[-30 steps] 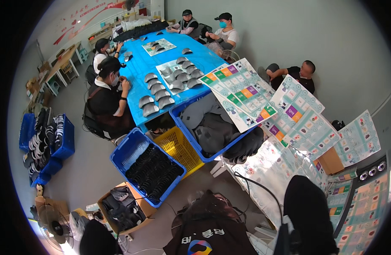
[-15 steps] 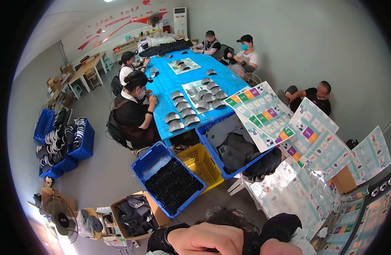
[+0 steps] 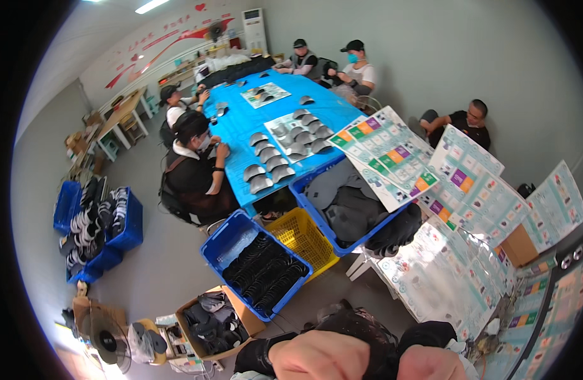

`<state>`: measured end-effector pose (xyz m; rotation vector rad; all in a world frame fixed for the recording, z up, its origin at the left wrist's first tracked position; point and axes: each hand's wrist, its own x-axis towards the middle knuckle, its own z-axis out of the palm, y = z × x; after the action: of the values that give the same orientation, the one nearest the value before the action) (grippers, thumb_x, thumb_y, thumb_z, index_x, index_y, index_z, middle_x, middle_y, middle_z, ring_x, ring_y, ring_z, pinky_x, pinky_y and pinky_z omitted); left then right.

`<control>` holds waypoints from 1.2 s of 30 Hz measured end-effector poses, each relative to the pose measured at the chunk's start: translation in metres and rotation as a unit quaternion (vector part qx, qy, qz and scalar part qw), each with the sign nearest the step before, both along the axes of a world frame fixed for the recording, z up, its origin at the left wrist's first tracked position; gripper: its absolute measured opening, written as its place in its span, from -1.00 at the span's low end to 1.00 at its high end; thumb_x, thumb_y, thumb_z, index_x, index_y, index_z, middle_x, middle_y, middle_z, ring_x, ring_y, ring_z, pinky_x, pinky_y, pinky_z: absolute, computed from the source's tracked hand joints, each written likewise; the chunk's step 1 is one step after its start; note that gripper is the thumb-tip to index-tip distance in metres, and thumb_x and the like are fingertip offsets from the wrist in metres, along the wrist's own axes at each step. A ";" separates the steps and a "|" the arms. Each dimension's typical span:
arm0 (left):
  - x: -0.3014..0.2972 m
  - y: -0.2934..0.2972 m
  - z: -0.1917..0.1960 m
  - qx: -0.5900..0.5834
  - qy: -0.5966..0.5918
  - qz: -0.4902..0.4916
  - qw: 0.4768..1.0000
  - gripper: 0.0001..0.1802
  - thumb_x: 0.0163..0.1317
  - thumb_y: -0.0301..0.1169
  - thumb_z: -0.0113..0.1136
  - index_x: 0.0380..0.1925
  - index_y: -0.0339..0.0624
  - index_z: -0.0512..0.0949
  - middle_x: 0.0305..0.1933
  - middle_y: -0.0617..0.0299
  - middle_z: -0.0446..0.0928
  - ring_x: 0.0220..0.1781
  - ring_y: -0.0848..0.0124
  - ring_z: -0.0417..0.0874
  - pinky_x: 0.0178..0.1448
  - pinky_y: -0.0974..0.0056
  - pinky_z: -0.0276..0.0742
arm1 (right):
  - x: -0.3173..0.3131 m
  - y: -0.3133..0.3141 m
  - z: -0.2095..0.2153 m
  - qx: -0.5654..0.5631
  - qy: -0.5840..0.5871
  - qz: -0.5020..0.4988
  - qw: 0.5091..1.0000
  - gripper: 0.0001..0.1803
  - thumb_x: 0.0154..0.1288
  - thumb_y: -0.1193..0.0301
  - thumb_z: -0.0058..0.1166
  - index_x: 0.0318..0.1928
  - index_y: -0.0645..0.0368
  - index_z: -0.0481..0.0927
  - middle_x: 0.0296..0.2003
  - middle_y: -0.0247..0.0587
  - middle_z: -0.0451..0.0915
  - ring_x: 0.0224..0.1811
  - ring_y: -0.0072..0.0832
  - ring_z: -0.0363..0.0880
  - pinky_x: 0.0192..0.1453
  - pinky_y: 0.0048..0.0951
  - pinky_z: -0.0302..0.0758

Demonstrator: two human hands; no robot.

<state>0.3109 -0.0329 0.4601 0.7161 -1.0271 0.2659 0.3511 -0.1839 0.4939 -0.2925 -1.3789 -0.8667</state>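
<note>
The grip of the left hand [image 3: 320,358] cannot be told: only its back is seen at the lower edge, the fingers being turned under and hidden. The same is recorded for the right hand [image 3: 431,366], which is cut by the frame. Both hands are held close together, against a dark bundle [image 3: 361,324] of black, mesh-like material that lies between and just above them, at the person's front. Whether it is clamped or merely touched is not shown.

The step in hand is judged to be the holding or gathering of this bundle, high above the floor. Any next move is judged to call for a sure hold on the loose material and a clear line down to the containers.

Below are noted a blue crate [image 3: 223,244] of black curved pieces, a yellow basket [image 3: 301,237] just beside it, a second blue crate [image 3: 304,193] of grey fabric, and a cardboard box [image 3: 244,313] of dark items. Grey pieces are laid in rows on the blue worktop [image 3: 241,123], at which other people are seated. Printed colour sheets [image 3: 393,152] are spread to the right.
</note>
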 end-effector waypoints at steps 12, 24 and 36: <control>-0.011 0.014 0.004 0.175 0.027 0.034 0.984 -0.82 0.45 -0.43 0.21 -0.31 -0.32 0.64 -0.31 0.06 0.65 -0.36 0.16 0.64 -0.27 0.12 0.52 | 0.056 -0.031 -0.121 -0.454 0.296 -0.123 0.831 -0.84 0.10 0.64 0.09 -0.27 0.26 0.64 -0.47 -0.13 0.61 -0.46 -0.22 0.60 -0.34 -0.33 0.50; -0.034 0.119 -0.251 0.538 0.471 0.402 0.573 -0.67 0.34 -0.31 0.34 0.01 -0.27 0.62 -0.26 0.07 0.71 -0.23 0.33 0.76 -0.12 0.31 0.64 | 0.151 -0.055 -0.329 -0.446 0.745 0.019 0.496 -0.91 0.46 0.45 0.06 -0.14 0.21 0.54 -0.43 -0.34 0.58 -0.45 -0.60 0.54 -0.35 -0.59 0.39; -0.077 0.129 -0.427 0.349 0.747 0.293 0.485 -0.64 0.44 -0.24 0.25 0.03 -0.33 0.60 -0.28 0.16 0.71 -0.34 0.44 0.73 -0.29 0.39 0.63 | 0.257 -0.057 -0.374 -0.437 0.777 0.067 0.448 -0.89 0.42 0.44 0.02 -0.15 0.18 0.56 -0.42 -0.33 0.62 -0.47 -0.58 0.57 -0.37 -0.58 0.42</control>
<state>0.2341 0.0962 0.0330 1.5682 0.9792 -0.2824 0.6077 -0.2411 0.1203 -1.3390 0.1609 0.5297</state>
